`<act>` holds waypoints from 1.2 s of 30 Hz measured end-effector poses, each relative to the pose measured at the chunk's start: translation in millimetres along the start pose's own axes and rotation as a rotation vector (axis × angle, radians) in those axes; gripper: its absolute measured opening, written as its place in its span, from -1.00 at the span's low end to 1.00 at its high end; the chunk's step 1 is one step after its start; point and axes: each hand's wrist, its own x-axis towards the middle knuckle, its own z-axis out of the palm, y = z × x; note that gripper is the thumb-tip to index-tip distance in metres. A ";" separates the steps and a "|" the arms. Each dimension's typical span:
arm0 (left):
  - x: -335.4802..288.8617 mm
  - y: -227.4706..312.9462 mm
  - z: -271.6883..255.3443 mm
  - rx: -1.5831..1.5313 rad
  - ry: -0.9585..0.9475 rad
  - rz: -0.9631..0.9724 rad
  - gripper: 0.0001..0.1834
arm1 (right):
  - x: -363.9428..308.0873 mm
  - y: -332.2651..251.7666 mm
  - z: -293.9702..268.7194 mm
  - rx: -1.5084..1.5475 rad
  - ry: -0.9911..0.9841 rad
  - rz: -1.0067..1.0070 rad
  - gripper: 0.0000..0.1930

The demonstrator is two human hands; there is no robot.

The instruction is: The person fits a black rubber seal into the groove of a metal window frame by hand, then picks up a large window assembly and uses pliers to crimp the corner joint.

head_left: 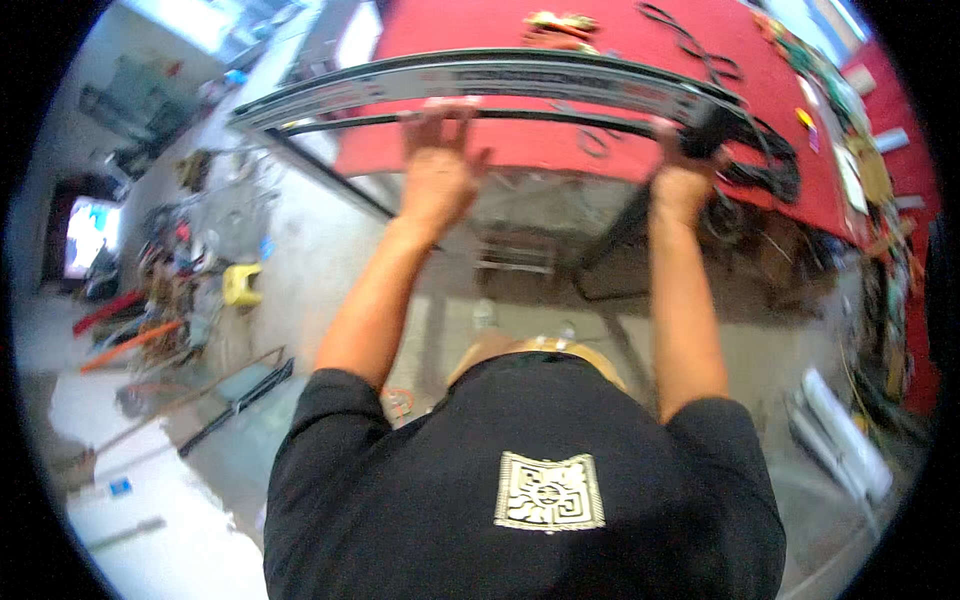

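Note:
A dark metal frame (590, 78), with a pale printed strip along its long top rail, stands in front of me. Its side bars run down toward the floor. My left hand (440, 175) rests against the rail left of the middle, fingers stretched and apart, the tips on the bar. At the right corner, my right hand (685, 185) is closed about the frame, thumb to one side; its fingers are partly blurred and hidden by the dark corner. Both arms reach forward.
Beyond the frame lies a red-covered table (450, 28) with a pair of gloves (562, 28), black cable (770, 180) and small tools along its right edge. A yellow stool (242, 285) and heaped scrap are at left. White-wrapped lengths (840, 430) lie at lower right.

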 end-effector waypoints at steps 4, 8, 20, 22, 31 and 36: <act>8.3 -4.1 -18.8 -0.058 -0.021 0.027 -0.33 | -1.2 2.9 -5.7 0.077 0.023 0.050 0.01; -10.9 -58.3 -28.6 -0.039 0.105 -0.186 -0.47 | -1.8 11.3 2.1 0.093 0.061 0.053 0.28; -50.3 -238.9 -53.2 -0.226 0.788 -0.852 -0.18 | -3.0 19.6 -12.2 0.303 -0.035 -0.036 -0.28; -45.1 -244.9 -53.0 -0.659 0.785 -1.042 0.03 | -6.7 15.4 -14.8 0.312 -0.014 -0.034 -0.40; -42.2 -259.9 -58.1 -1.083 0.563 -0.709 -0.18 | -0.2 18.1 -15.4 0.266 -0.013 -0.035 -0.29; -38.6 -268.1 -52.9 -0.971 0.562 -0.757 -0.11 | 1.2 22.9 -20.1 0.233 -0.006 -0.046 -0.34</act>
